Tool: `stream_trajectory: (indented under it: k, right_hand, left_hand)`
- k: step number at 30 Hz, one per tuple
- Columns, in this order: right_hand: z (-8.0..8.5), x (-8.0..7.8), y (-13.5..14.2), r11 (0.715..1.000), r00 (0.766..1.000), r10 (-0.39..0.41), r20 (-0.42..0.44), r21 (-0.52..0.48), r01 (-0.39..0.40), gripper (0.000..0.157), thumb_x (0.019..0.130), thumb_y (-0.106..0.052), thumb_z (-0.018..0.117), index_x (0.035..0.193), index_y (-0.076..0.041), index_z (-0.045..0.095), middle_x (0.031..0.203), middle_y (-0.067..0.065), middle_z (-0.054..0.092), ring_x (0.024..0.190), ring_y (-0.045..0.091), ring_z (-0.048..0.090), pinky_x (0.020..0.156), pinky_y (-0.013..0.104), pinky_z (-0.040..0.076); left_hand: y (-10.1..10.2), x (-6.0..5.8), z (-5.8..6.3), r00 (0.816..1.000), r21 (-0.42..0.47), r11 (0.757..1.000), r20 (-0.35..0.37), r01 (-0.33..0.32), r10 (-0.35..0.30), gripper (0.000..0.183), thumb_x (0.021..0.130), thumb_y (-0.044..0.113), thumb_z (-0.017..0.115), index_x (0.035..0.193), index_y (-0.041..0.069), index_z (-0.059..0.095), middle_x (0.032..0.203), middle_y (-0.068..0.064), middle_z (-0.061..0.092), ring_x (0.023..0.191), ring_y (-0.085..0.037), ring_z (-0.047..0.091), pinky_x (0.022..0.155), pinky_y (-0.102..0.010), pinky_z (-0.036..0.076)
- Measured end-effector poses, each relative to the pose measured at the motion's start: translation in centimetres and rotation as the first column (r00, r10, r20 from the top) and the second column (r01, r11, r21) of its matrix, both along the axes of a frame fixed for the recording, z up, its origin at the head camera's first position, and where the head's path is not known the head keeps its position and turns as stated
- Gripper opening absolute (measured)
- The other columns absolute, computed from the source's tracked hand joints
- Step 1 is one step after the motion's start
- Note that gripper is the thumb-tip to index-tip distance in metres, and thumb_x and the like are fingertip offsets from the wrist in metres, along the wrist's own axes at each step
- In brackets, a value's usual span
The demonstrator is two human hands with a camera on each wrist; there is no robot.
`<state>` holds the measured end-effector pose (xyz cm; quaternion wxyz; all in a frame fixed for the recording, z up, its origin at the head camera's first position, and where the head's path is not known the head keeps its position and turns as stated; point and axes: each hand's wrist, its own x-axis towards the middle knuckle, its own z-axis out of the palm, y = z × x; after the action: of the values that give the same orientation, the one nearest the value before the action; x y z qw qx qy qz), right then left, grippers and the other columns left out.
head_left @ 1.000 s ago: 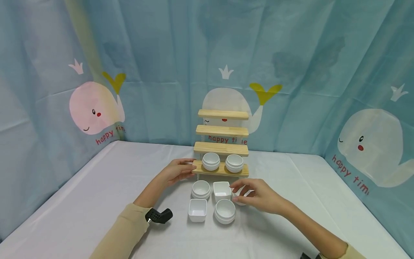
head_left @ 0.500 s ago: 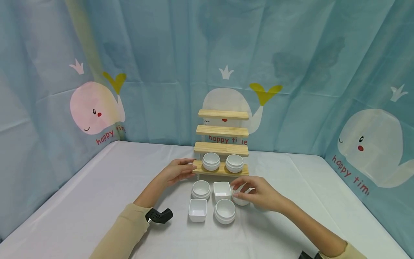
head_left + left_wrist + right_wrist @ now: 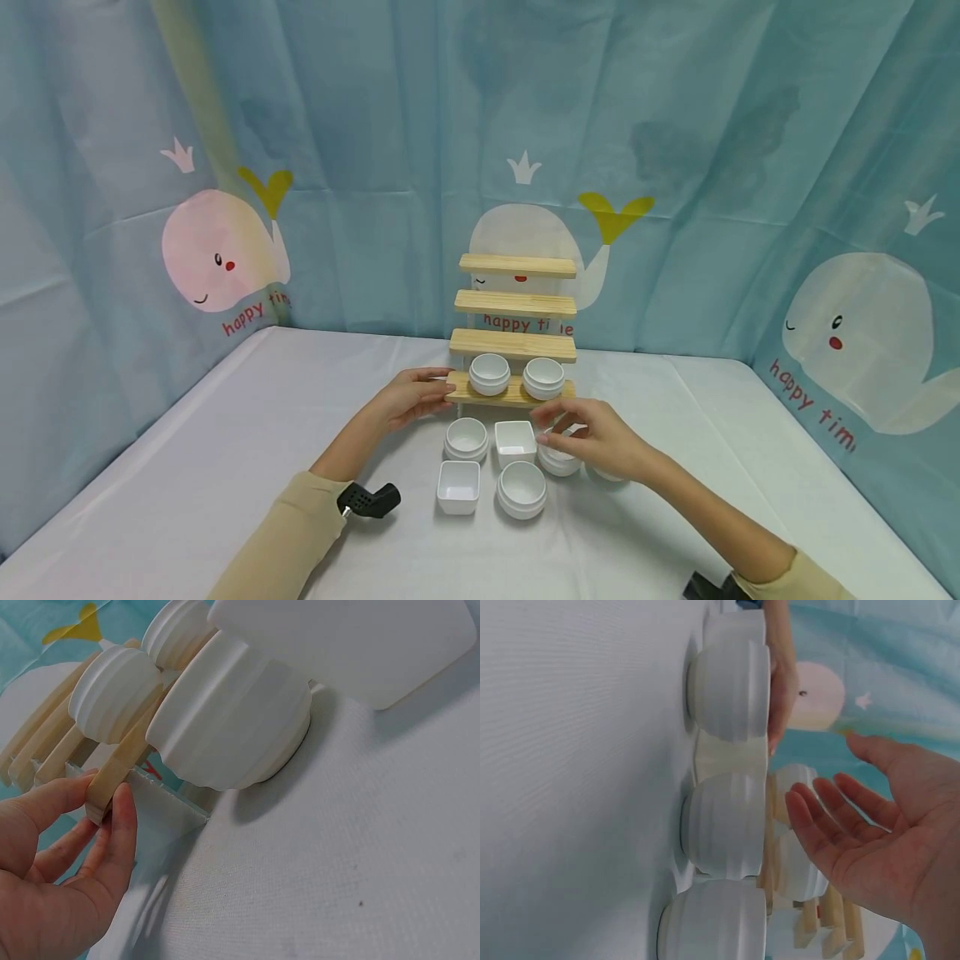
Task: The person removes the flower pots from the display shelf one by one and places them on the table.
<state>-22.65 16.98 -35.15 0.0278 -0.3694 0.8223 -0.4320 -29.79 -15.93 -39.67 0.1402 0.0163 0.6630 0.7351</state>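
A tiered stand [image 3: 513, 343] with wooden boards stands at the back of the table. Its lowest board [image 3: 112, 780] is pinched at the left end between the thumb and fingers of my left hand [image 3: 408, 400]. Two round white bowls [image 3: 489, 375] sit side by side on that board. My right hand [image 3: 596, 429] hovers over a round white bowl [image 3: 559, 462], which it partly covers in the head view. In the right wrist view its fingers are loosely bent, with nothing between them. Another white bowl [image 3: 606, 476] is mostly hidden behind this hand.
In front of the stand are a round bowl [image 3: 467, 439], a square bowl [image 3: 515, 442], a second square bowl [image 3: 458, 487] and another round bowl [image 3: 522, 492]. A white cloth [image 3: 225, 467] covers the table. Blue curtains [image 3: 360, 250] hang behind.
My right hand has risen slightly towards the stand, uncovering more of the round bowl below and part of another beside it. My left hand has kept its place on the board.
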Motion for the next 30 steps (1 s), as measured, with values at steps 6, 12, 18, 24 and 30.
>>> stream_trajectory:
  k: [6,12,18,24,30]
  right_hand:
    - [0.2,-0.3,-0.4,1.0,1.0,-0.016,-0.016,-0.015,0.015,0.029,0.1,-0.011,0.074,0.125,0.003,0.07,0.12,0.024,0.071,0.099,0.019,0.072,0.08,0.028,0.064]
    - [0.6,-0.6,-0.7,0.999,0.999,-0.033,0.003,-0.025,0.033,0.031,0.099,-0.01,0.074,0.126,0.006,0.068,0.12,0.022,0.07,0.103,0.026,0.073,0.084,0.028,0.064]
    - [1.0,-1.0,-1.2,0.998,0.999,-0.042,0.003,-0.044,0.042,0.033,0.099,-0.008,0.075,0.126,0.008,0.067,0.122,0.025,0.071,0.106,0.03,0.073,0.087,0.029,0.064]
    - [1.3,-1.5,-1.7,0.997,0.999,-0.045,0.011,-0.058,0.045,0.033,0.098,-0.007,0.074,0.125,0.01,0.067,0.123,0.027,0.069,0.107,0.031,0.072,0.09,0.03,0.063]
    - [1.9,-1.8,-2.2,0.997,0.998,-0.066,0.001,-0.046,0.065,0.033,0.099,-0.009,0.074,0.126,0.008,0.068,0.123,0.025,0.07,0.107,0.03,0.073,0.091,0.026,0.062]
  left_hand:
    - [-0.1,0.0,-0.1,1.0,0.003,1.0,-0.016,0.017,-0.017,0.058,0.103,0.0,0.063,0.155,-0.012,0.04,0.117,-0.014,0.065,0.087,-0.01,0.07,0.081,-0.022,0.064]
    - [-0.2,0.0,-0.2,1.0,0.004,1.0,-0.018,0.018,-0.018,0.058,0.103,0.0,0.063,0.155,-0.012,0.04,0.114,-0.012,0.066,0.086,-0.01,0.07,0.08,-0.022,0.065]
    - [-0.2,0.1,-0.1,1.0,0.005,1.0,-0.017,0.014,-0.014,0.058,0.103,0.0,0.063,0.155,-0.012,0.04,0.112,-0.011,0.066,0.086,-0.01,0.07,0.08,-0.022,0.065]
    - [-0.1,0.0,0.0,1.0,0.002,1.0,-0.003,0.001,-0.001,0.058,0.103,0.0,0.064,0.155,-0.011,0.041,0.114,-0.013,0.065,0.086,-0.011,0.07,0.08,-0.022,0.064]
    - [0.0,0.1,0.1,1.0,-0.004,1.0,0.0,-0.005,0.005,0.057,0.103,0.0,0.063,0.154,-0.011,0.041,0.115,-0.013,0.064,0.085,-0.01,0.07,0.08,-0.022,0.064]
